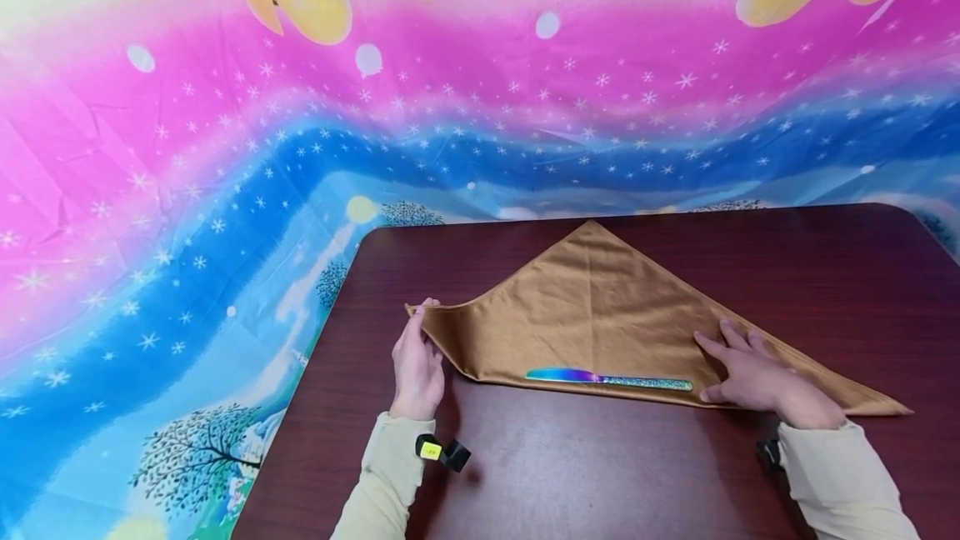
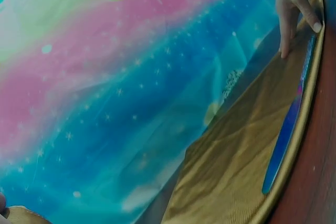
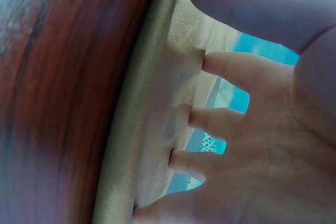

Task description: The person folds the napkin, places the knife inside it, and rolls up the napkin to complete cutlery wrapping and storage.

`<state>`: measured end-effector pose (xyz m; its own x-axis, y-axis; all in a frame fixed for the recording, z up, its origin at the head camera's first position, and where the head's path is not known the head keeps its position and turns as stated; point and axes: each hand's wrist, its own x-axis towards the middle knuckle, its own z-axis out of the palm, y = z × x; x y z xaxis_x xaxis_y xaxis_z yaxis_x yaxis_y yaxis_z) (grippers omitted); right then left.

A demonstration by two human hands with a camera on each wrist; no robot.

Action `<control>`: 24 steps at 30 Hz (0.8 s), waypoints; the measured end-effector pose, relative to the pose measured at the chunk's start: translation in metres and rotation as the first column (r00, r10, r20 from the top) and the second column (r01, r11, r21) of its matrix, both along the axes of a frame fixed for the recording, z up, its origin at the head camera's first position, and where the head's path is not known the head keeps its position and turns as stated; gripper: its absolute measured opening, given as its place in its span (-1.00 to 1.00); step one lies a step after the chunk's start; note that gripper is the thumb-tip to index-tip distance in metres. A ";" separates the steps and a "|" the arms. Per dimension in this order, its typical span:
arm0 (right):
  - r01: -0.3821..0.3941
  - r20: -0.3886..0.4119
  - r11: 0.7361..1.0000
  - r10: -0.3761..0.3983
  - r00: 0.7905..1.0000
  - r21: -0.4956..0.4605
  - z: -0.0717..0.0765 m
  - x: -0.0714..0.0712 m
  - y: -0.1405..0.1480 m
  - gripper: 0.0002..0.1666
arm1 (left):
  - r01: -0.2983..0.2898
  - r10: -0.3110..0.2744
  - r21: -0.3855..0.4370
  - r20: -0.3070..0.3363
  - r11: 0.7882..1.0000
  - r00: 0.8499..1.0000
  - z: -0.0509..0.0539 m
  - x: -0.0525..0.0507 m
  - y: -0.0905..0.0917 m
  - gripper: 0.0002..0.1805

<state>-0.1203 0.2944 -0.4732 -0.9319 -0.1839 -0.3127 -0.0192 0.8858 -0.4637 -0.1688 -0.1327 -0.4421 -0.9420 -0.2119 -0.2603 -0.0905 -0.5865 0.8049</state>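
A gold-brown cloth napkin point(image 1: 585, 298), folded into a triangle, lies on the table with its peak toward the back. Its left corner is lifted, pinched by my left hand point(image 1: 418, 369). On the right part of the cloth my right hand point(image 1: 757, 373) presses down with fingers spread; in the right wrist view its fingertips touch the fabric point(image 3: 157, 129). Along the front fold lies a rainbow-coloured table knife point(image 1: 607, 379), blade to the left and patterned handle to the right, close to my right thumb. The left wrist view also takes in the knife point(image 2: 289, 129).
The dark reddish-brown wooden table point(image 1: 570, 465) has rounded back corners. Behind and to its left hangs a printed backdrop point(image 1: 487, 90) in pink and blue with snowflakes. A small black device point(image 1: 442, 450) is strapped at my left wrist.
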 end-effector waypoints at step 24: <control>0.008 0.011 1.000 -0.008 1.000 -0.007 0.001 0.000 0.000 0.10 | 0.115 -0.118 -0.035 -0.112 0.993 0.987 0.025 0.005 0.046 -0.56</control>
<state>-0.1198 0.2940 -0.4724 -0.9299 -0.1783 -0.3218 -0.0066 0.8826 -0.4700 -0.1639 -0.0870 -0.4167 -0.9837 -0.1047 -0.1460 -0.0641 -0.5543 0.8298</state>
